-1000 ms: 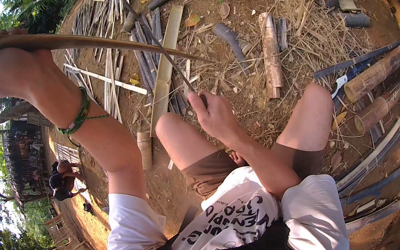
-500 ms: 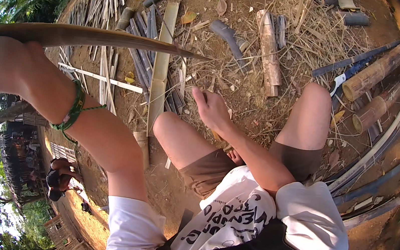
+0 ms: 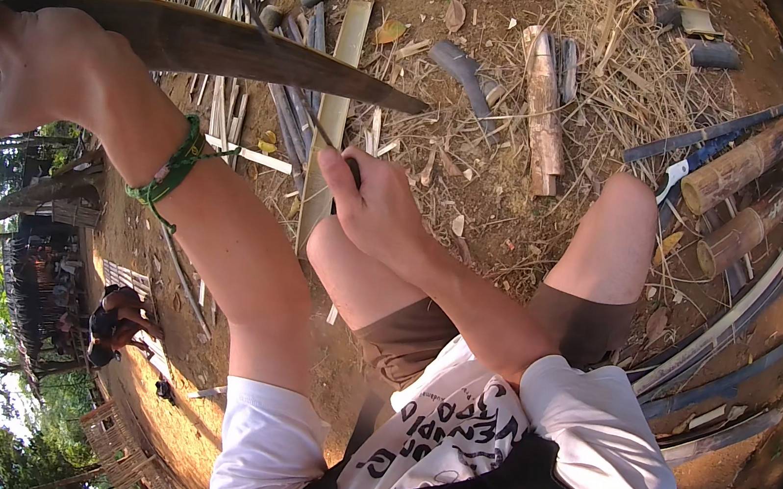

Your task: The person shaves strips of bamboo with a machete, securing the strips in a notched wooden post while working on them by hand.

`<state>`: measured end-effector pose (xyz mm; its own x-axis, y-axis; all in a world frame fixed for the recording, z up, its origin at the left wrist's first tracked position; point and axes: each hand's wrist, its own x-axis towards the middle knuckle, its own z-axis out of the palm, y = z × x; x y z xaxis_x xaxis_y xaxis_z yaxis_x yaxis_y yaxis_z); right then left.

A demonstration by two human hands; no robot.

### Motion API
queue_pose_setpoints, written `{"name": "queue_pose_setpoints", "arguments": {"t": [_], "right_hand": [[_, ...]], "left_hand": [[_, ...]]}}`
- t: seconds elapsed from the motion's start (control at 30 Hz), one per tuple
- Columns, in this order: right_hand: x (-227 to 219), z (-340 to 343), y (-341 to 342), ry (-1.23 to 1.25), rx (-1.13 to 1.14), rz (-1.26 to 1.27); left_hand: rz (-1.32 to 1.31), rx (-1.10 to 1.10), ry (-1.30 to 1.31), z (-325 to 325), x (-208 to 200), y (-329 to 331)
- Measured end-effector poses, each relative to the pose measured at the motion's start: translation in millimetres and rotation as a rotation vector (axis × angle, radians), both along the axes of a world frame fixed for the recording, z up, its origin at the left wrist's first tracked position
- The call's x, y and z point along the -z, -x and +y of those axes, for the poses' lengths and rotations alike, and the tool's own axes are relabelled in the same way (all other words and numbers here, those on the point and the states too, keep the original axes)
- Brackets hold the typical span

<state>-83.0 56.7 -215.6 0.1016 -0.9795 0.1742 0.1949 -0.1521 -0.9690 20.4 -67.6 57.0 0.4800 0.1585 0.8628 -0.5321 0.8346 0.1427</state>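
Observation:
My left hand (image 3: 64, 68), raised at the far left, is closed round the thick end of a long brown split bamboo piece (image 3: 229, 53). That piece stretches to the right and narrows to a point above my knees. In front of my left knee, my right hand (image 3: 382, 206) is closed round the dark handle of a long knife (image 3: 321, 130). The thin blade shows nearly edge-on, slanting up and left to cross the bamboo piece. A green cord bracelet (image 3: 169, 171) circles my left wrist.
A pale bamboo slat (image 3: 336, 89) lies beyond my left knee. Bamboo shavings (image 3: 608, 105) and a cut log (image 3: 539, 116) cover the ground ahead. At right lie bamboo tubes (image 3: 749, 158) and a white-handled saw (image 3: 674, 178). Another person (image 3: 116, 322) bends over at left.
The bamboo piece and my left hand have shifted slightly up and right, and more of the piece's face shows. My right hand has moved left; the knife now crosses farther left along the bamboo.

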Motion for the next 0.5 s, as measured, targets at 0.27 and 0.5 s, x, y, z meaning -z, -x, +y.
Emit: {"name": "queue_pose_setpoints", "arguments": {"t": [0.27,0.5], "right_hand": [[2.8,8.0,8.4,0.040,0.028,0.198],[-15.0,9.9,14.7,0.014,0.004,0.126]], "left_hand": [[-0.030,-0.126,-0.080,19.3,3.6,3.1],[-0.111,-0.031,-0.017,47.6,15.8,32.0]]}}
